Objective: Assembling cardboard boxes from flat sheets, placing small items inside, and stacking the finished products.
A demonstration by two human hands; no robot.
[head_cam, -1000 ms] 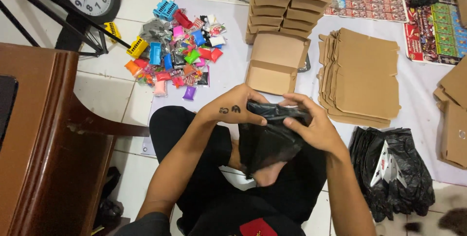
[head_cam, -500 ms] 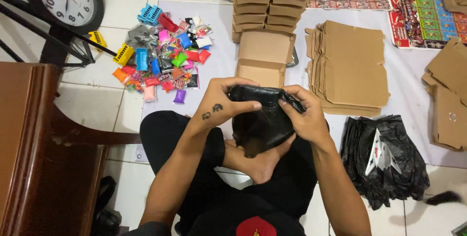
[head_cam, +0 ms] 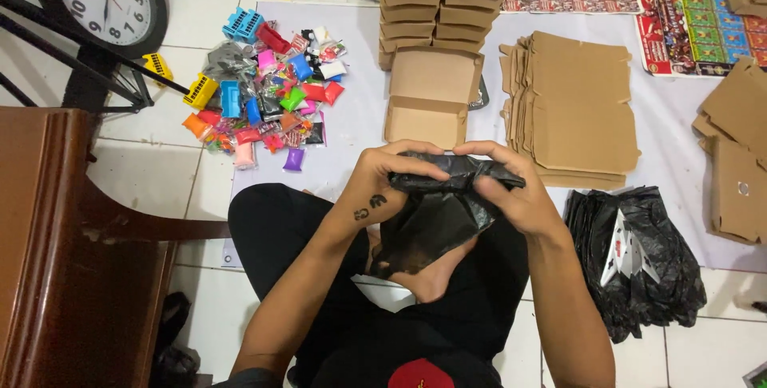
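Seen from the head camera, the left hand (head_cam: 382, 182) and right hand (head_cam: 511, 188) both pinch the top edge of a black plastic bag (head_cam: 435, 212), held over the lap; whether its mouth is sealed is hard to tell. Just beyond lies an open cardboard box (head_cam: 431, 96); a heap of black bags (head_cam: 639, 256) sits to the right.

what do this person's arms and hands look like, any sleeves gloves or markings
Both arms are bare from the elbow down, with no sleeves showing. No gloves, rings, watch or bracelets can be seen. The left hand has a small dark tattoo of curled shapes on its back, close to the wrist. The right hand shows no markings. The fingers look slim, with short nails.
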